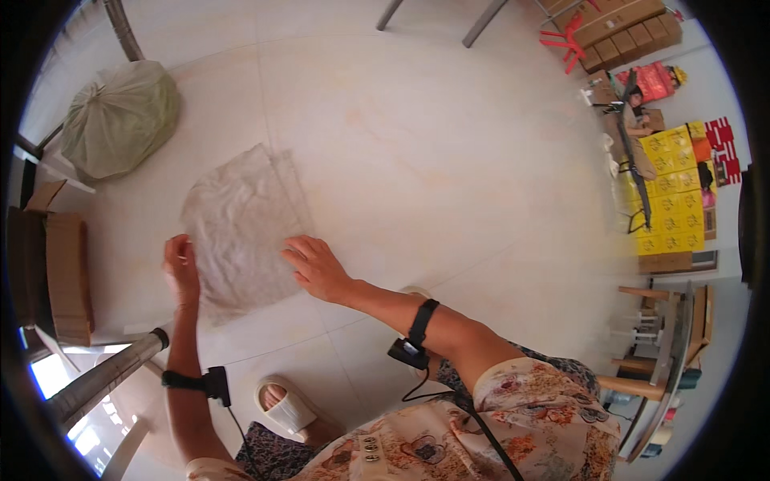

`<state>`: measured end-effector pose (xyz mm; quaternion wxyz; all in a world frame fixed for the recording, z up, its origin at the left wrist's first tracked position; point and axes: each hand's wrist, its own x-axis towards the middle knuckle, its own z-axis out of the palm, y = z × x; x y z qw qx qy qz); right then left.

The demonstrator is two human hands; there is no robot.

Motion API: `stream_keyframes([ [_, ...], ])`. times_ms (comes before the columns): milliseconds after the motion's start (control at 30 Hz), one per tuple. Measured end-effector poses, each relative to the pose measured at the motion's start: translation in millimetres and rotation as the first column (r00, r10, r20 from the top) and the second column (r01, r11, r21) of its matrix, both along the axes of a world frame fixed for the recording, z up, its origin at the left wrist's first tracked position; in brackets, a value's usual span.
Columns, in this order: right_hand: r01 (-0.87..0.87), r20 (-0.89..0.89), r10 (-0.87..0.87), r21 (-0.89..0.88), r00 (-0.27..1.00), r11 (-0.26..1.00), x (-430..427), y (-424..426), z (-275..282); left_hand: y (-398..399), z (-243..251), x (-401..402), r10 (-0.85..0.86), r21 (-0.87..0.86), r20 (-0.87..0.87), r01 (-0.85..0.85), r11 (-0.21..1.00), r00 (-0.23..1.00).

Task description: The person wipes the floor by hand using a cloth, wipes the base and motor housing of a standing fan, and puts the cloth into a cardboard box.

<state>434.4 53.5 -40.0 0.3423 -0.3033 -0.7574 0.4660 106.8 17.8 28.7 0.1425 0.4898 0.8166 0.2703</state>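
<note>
A thin, creased grey-beige cloth (243, 234) lies spread before me, against the pale tiled floor. At its left edge is my left hand (181, 270), with the fingers curled in; a small pale bit shows by the fingertips, and whether they pinch anything is unclear. My right hand (317, 269) hovers at the cloth's right edge, fingers bent and a little apart, with nothing visible between them. Whether either hand touches the cloth cannot be made out.
A tied, full greenish sack (123, 120) sits at upper left, above an open cardboard box (69, 279). A wrapped pole (108, 373) slants in at lower left. Yellow boxes (671, 192) are stacked far right, where a person (637, 129) sits. Below them stands a wooden-legged table (637, 388).
</note>
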Motion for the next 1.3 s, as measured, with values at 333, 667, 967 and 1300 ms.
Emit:
stream_keyframes([
  [333,0.127,0.308,-0.184,0.195,0.933,0.972,116,101,10,97,4,181,-0.283,-0.232,0.066,0.291,0.928,0.957],
  [667,0.317,0.424,-0.342,0.130,0.839,0.939,17,138,-35,85,-3,49,-0.218,-0.032,-0.326,0.220,0.975,0.920],
  [967,-0.030,0.511,0.005,0.041,0.860,0.999,-100,208,-70,136,-61,-15,-0.326,-0.390,-0.234,0.218,0.894,0.916],
  [1300,-0.311,0.644,0.172,0.107,0.745,0.944,-96,204,-82,98,-69,-13,-0.693,-0.503,-0.177,0.542,0.674,0.699],
])
